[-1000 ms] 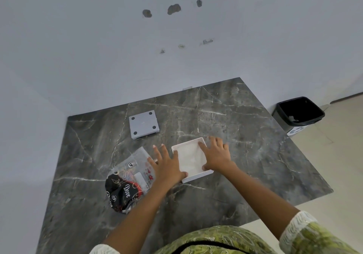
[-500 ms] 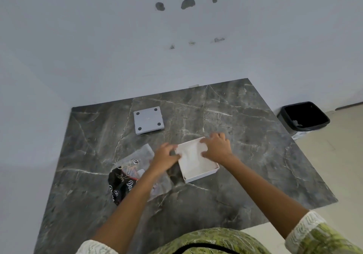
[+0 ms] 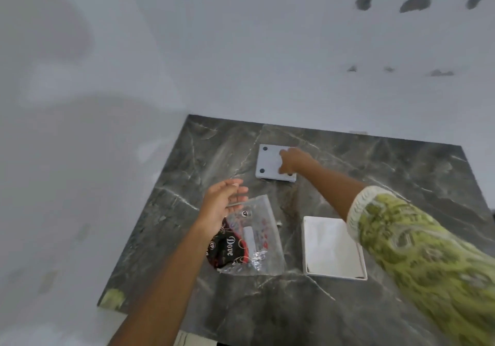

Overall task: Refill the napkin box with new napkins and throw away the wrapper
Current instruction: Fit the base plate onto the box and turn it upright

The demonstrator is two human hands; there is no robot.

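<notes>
dark marble worktop (image 3: 375,174) against white wall (image 3: 241,51). white napkin box (image 3: 333,249) sits open-topped at near right of worktop, white napkins visible inside; rt side of box partly hidden by green patterned sleeve (image 3: 417,252). grey square lid/base plate (image 3: 269,163) w/ dark round pads at corners lies flat further back, well apart from box. right hand (image 3: 293,161) reached out over plate, fingers resting on its rt half; grip on it cannot tell, frame blurred, fingers look bent down onto the surface. left hand (image 3: 222,203) raised just above far-left corner of wrapper, palm up, fingers apart & loosely curled, holding nothing. clear plastic wrapper (image 3: 251,241) w/ black-red print, "dove" legible, lies crumpled on worktop left of box, not touching it. wall shows dark patches (image 3: 415,3) upper rt.
</notes>
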